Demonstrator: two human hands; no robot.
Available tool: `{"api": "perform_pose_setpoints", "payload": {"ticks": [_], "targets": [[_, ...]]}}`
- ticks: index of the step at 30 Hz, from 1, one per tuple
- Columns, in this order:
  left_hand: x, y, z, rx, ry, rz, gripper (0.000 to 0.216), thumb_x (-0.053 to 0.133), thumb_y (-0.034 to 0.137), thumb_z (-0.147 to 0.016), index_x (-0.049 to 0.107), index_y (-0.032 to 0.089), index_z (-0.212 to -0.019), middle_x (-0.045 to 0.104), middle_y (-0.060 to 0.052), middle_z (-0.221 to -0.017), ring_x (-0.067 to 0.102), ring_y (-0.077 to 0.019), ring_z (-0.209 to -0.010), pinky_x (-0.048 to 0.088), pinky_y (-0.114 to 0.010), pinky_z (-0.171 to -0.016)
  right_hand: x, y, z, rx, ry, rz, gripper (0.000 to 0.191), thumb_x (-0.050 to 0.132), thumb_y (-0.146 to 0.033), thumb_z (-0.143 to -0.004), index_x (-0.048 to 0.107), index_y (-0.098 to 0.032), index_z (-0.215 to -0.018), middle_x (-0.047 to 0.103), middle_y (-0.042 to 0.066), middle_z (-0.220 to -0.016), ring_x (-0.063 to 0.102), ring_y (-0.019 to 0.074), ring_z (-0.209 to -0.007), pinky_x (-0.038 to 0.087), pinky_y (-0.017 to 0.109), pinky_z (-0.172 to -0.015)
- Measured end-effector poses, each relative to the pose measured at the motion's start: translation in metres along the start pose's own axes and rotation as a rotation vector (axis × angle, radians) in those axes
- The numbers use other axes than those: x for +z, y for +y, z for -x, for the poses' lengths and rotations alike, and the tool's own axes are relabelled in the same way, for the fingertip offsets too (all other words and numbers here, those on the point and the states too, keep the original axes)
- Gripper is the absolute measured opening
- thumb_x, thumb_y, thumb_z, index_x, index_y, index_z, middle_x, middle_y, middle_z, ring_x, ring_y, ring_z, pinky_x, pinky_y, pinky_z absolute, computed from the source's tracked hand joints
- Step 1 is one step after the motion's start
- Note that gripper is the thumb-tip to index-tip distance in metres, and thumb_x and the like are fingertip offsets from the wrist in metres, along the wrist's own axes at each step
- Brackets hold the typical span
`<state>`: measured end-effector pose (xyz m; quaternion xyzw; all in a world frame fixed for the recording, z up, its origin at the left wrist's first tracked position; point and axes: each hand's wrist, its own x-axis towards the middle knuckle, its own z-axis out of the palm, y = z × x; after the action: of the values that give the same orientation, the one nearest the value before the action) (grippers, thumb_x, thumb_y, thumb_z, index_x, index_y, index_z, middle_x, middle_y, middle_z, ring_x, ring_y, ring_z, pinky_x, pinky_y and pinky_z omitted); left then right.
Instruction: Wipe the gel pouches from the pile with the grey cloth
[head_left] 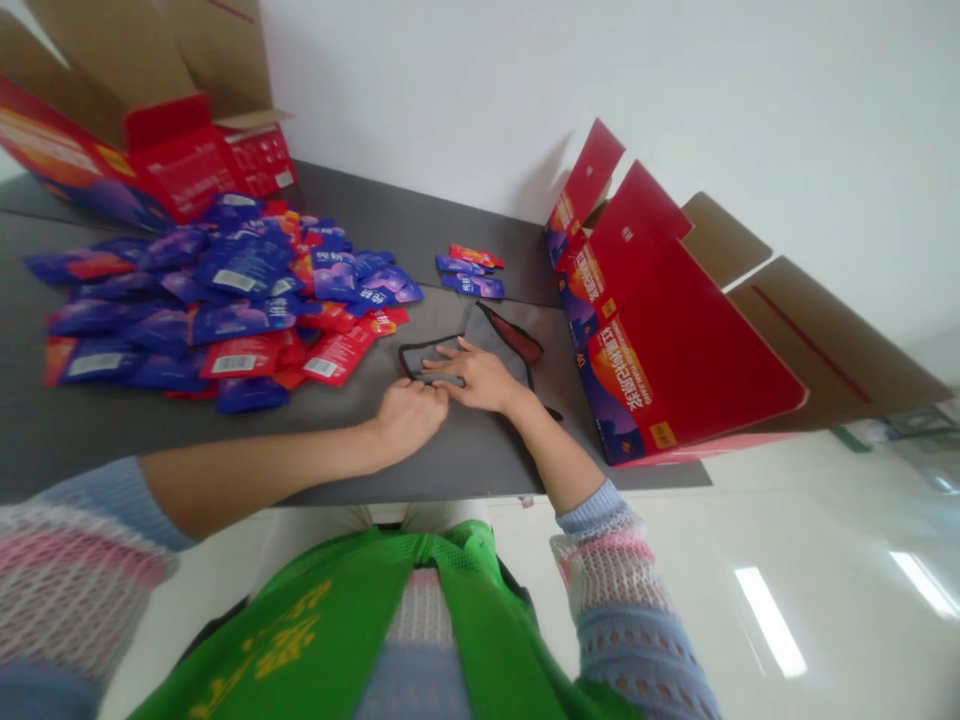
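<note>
A grey fabric pouch (pixel 491 335) with a black edge and a red lining lies flat on the dark grey table (pixel 90 425). My right hand (pixel 480 378) rests on the pouch with its fingers stretched flat, pointing left. My left hand (pixel 409 415) sits right beside it, fingers curled under at the pouch's near edge; whether it pinches the fabric is hidden. A large heap of blue and red sachets (pixel 225 300) lies to the left of both hands. Three more sachets (pixel 471 273) lie apart behind the pouch.
An opened red carton (pixel 660 340) lies on its side at the table's right end, flaps spread. Another open red-and-brown carton (pixel 150 130) stands at the back left. A white wall runs behind. A green bag (pixel 337 620) sits in my lap below the table edge.
</note>
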<state>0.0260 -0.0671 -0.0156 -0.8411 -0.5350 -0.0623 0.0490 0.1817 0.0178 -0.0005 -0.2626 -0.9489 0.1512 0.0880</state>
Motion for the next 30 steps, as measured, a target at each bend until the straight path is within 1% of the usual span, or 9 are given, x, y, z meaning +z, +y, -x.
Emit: {"api": "perform_pose_setpoints", "payload": {"ticks": [3, 5, 9, 12, 14, 17, 23, 27, 30], "targets": [[0.003, -0.002, 0.001, 0.037, 0.016, 0.007, 0.032, 0.042, 0.006, -0.089, 0.074, 0.003, -0.094, 0.074, -0.021, -0.079, 0.072, -0.0305, -0.079, 0.047, -0.038, -0.069, -0.008, -0.001, 0.005, 0.051, -0.003, 0.040, 0.036, 0.056, -0.036, -0.096, 0.069, -0.026, -0.127, 0.067, 0.004, -0.134, 0.058, 0.0241, -0.131, 0.036, 0.041, -0.115], [0.003, -0.002, 0.002, 0.033, 0.015, -0.004, 0.033, 0.041, 0.006, -0.089, 0.074, 0.004, -0.090, 0.073, -0.020, -0.077, 0.071, -0.0311, -0.078, 0.046, -0.039, -0.068, -0.012, 0.005, 0.008, 0.119, 0.007, 0.012, 0.040, 0.054, -0.047, -0.096, 0.073, -0.022, -0.121, 0.073, 0.005, -0.123, 0.066, 0.0246, -0.117, 0.047, 0.033, -0.100], [0.002, 0.000, 0.004, -0.015, 0.032, -0.021, 0.032, 0.041, 0.008, -0.089, 0.073, 0.005, -0.083, 0.071, -0.022, -0.075, 0.070, -0.0323, -0.076, 0.045, -0.041, -0.067, -0.015, 0.028, 0.013, 0.309, 0.078, -0.059, 0.061, 0.042, -0.061, -0.098, 0.079, -0.014, -0.100, 0.078, 0.003, -0.092, 0.073, 0.0210, -0.088, 0.048, 0.024, -0.074], [0.001, 0.001, 0.005, -0.048, 0.071, -0.036, 0.031, 0.042, 0.011, -0.090, 0.071, 0.007, -0.082, 0.071, -0.021, -0.075, 0.069, -0.0308, -0.075, 0.045, -0.040, -0.068, -0.014, 0.036, 0.015, 0.428, 0.145, 0.039, 0.052, 0.050, -0.060, -0.095, 0.079, -0.019, -0.108, 0.077, 0.005, -0.110, 0.073, 0.0230, -0.099, 0.050, 0.026, -0.081], [0.002, 0.000, 0.005, -0.081, 0.101, -0.055, 0.028, 0.044, 0.014, -0.092, 0.071, 0.008, -0.084, 0.071, -0.020, -0.077, 0.069, -0.0301, -0.077, 0.046, -0.039, -0.069, -0.013, 0.032, 0.016, 0.423, 0.129, 0.082, 0.046, 0.052, -0.060, -0.093, 0.074, -0.029, -0.119, 0.071, 0.004, -0.128, 0.069, 0.0237, -0.113, 0.051, 0.029, -0.090], [0.003, -0.001, 0.004, -0.116, 0.134, -0.085, 0.023, 0.050, 0.018, -0.092, 0.070, 0.008, -0.095, 0.072, -0.020, -0.083, 0.069, -0.0298, -0.080, 0.046, -0.038, -0.069, -0.011, 0.021, 0.015, 0.391, 0.082, 0.085, 0.049, 0.050, -0.063, -0.093, 0.069, -0.034, -0.127, 0.064, 0.002, -0.137, 0.065, 0.0255, -0.121, 0.051, 0.033, -0.098], [0.010, -0.010, 0.001, 0.014, 0.175, -0.170, 0.033, 0.048, -0.001, -0.085, 0.069, 0.006, -0.108, 0.074, -0.017, -0.086, 0.069, -0.0260, -0.080, 0.048, -0.036, -0.067, -0.005, 0.012, 0.012, 0.312, 0.143, 0.009, 0.042, 0.047, -0.055, -0.097, 0.072, -0.032, -0.124, 0.070, 0.001, -0.129, 0.066, 0.0234, -0.120, 0.051, 0.030, -0.095], [0.005, -0.033, 0.012, 0.071, 0.227, -0.199, 0.036, 0.048, 0.000, -0.086, 0.070, 0.009, -0.112, 0.073, -0.014, -0.083, 0.069, -0.0235, -0.079, 0.049, -0.034, -0.066, -0.002, 0.015, 0.007, 0.458, 0.223, 0.050, 0.049, 0.037, -0.054, -0.101, 0.075, -0.030, -0.118, 0.077, 0.005, -0.113, 0.071, 0.0243, -0.109, 0.051, 0.029, -0.086], [-0.014, -0.054, 0.028, -0.007, 0.299, -0.178, 0.035, 0.046, 0.005, -0.088, 0.070, 0.012, -0.113, 0.072, -0.013, -0.078, 0.069, -0.0231, -0.077, 0.049, -0.035, -0.067, -0.002, 0.019, 0.006, 0.587, 0.238, 0.133, 0.052, 0.035, -0.056, -0.100, 0.076, -0.029, -0.116, 0.078, 0.010, -0.105, 0.073, 0.0268, -0.103, 0.051, 0.031, -0.079]]}}
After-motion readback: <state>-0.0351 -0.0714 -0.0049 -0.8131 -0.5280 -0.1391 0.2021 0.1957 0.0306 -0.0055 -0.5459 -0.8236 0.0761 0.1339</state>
